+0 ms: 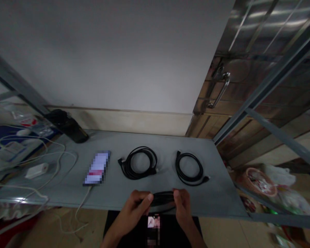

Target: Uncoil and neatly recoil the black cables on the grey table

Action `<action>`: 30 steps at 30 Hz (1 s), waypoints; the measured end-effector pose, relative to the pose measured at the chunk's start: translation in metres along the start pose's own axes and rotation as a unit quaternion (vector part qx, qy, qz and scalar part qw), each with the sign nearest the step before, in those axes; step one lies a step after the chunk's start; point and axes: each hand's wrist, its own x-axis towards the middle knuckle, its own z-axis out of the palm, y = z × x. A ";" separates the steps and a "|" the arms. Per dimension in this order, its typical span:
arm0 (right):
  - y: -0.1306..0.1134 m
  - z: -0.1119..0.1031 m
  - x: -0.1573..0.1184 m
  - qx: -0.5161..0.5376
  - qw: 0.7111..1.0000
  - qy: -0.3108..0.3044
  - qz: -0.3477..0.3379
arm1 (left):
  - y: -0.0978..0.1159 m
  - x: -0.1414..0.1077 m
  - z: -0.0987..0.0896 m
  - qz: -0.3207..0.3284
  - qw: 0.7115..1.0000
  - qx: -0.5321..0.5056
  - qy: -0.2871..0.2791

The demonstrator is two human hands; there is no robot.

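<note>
Between my two hands, at the near edge of the grey shelf, is a bundled black cable (162, 198). My left hand (138, 206) pinches its left end between thumb and fingers. On the other end my right hand (182, 205) has its thumb on top and its fingers curled under. Farther back on the shelf lies a thick coiled black cable (127, 167) with plugs at its ends. A second, thinner coiled cable (177, 168) rests to the right of it.
A phone (97, 168) with a white cord lies left of the coils. Behind it a dark bottle (69, 127) leans over. White wires and a white adapter (37, 171) spread across the left end. Metal posts (268, 81) frame the shelf (155, 137); a basket (260, 182) stands on the right.
</note>
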 end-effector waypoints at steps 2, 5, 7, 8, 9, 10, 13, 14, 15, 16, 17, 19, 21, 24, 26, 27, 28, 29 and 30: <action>-0.006 -0.002 0.005 -0.014 0.997 -0.056 -0.050 | 0.030 -0.005 -0.022 0.014 0.992 0.094 -0.083; -0.016 -0.006 0.019 -0.027 0.984 -0.125 -0.124 | 0.077 -0.009 -0.050 0.017 0.960 0.199 -0.198; -0.022 -0.009 0.032 -0.061 0.966 -0.168 -0.184 | 0.101 -0.008 -0.061 0.025 0.943 0.237 -0.232; -0.025 -0.012 0.040 -0.089 0.951 -0.189 -0.226 | 0.109 -0.006 -0.066 0.034 0.939 0.248 -0.234; -0.027 -0.014 0.048 -0.121 0.931 -0.206 -0.275 | 0.113 -0.003 -0.069 0.045 0.938 0.258 -0.229; -0.029 -0.017 0.056 -0.153 0.907 -0.217 -0.327 | 0.113 0.001 -0.072 0.059 0.936 0.268 -0.220; -0.026 -0.020 0.078 -0.245 0.847 -0.217 -0.418 | 0.095 0.017 -0.078 0.118 0.922 0.322 -0.179; -0.023 -0.019 0.084 -0.275 0.838 -0.213 -0.421 | 0.084 0.024 -0.080 0.142 0.913 0.351 -0.155; -0.018 -0.016 0.090 -0.303 0.832 -0.210 -0.414 | 0.072 0.031 -0.082 0.159 0.900 0.383 -0.134; -0.012 -0.013 0.095 -0.326 0.829 -0.209 -0.402 | 0.059 0.039 -0.083 0.174 0.885 0.417 -0.114; -0.004 -0.008 0.100 -0.344 0.828 -0.210 -0.390 | 0.045 0.045 -0.084 0.183 0.868 0.453 -0.093; 0.013 0.004 0.107 -0.367 0.826 -0.219 -0.368 | 0.020 0.057 -0.085 0.193 0.834 0.512 -0.063; 0.031 0.015 0.111 -0.379 0.826 -0.228 -0.349 | -0.003 0.064 -0.086 0.198 0.815 0.542 -0.051; 0.052 0.027 0.112 -0.381 0.832 -0.229 -0.332 | -0.034 0.067 -0.088 0.189 0.824 0.532 -0.052; 0.060 0.030 0.108 -0.380 0.836 -0.227 -0.323 | -0.050 0.064 -0.089 0.182 0.839 0.510 -0.048; 0.062 0.030 0.105 -0.380 0.840 -0.223 -0.318 | -0.057 0.062 -0.090 0.182 0.847 0.498 -0.043; 0.062 0.029 0.101 -0.380 0.844 -0.216 -0.310 | -0.062 0.060 -0.089 0.182 0.853 0.488 -0.035; 0.060 0.028 0.096 -0.381 0.849 -0.207 -0.303 | -0.067 0.058 -0.089 0.181 0.858 0.481 -0.026; 0.057 0.026 0.091 -0.383 0.853 -0.198 -0.294 | -0.070 0.057 -0.088 0.180 0.861 0.475 -0.018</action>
